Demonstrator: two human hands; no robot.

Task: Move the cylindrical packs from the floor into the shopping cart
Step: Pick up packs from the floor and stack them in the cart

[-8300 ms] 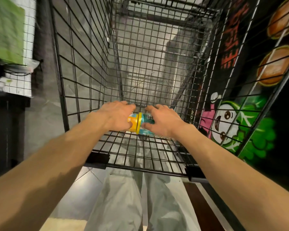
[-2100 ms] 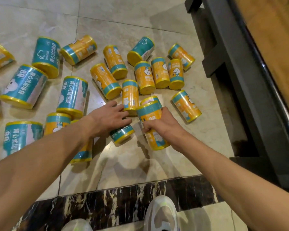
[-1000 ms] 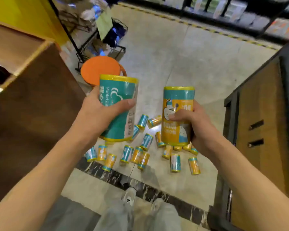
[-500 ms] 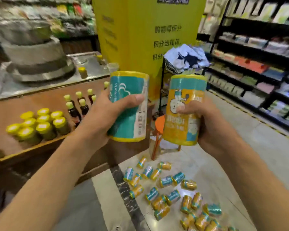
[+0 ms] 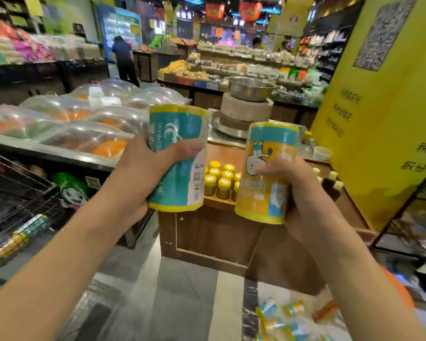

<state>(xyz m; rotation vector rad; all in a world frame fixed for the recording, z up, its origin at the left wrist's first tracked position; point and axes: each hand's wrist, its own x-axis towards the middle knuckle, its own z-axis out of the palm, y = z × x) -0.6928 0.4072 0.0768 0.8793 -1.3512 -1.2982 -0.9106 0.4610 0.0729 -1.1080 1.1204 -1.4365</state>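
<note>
My left hand [image 5: 143, 168] grips a teal cylindrical pack [image 5: 180, 153] with yellow rims, held upright at chest height. My right hand [image 5: 298, 190] grips a yellow and teal cylindrical pack [image 5: 266, 178], also upright, just right of the first. Several more packs on the floor [image 5: 280, 318] lie at the bottom right, blurred. The black wire shopping cart [image 5: 17, 193] stands at the left edge, with a few packs lying inside it [image 5: 15, 239].
A wooden counter [image 5: 219, 230] with yellow-capped jars [image 5: 219, 178] stands straight ahead. Covered food trays [image 5: 67, 124] fill the counter to the left. A yellow pillar [image 5: 384, 119] rises at right, with a black wire rack [image 5: 413, 225] beside it. A person [image 5: 123, 57] stands far back.
The view has swung left, away from the floor packs and towards the cart. Both hands still hold the same two packs, now slightly lower in view.
</note>
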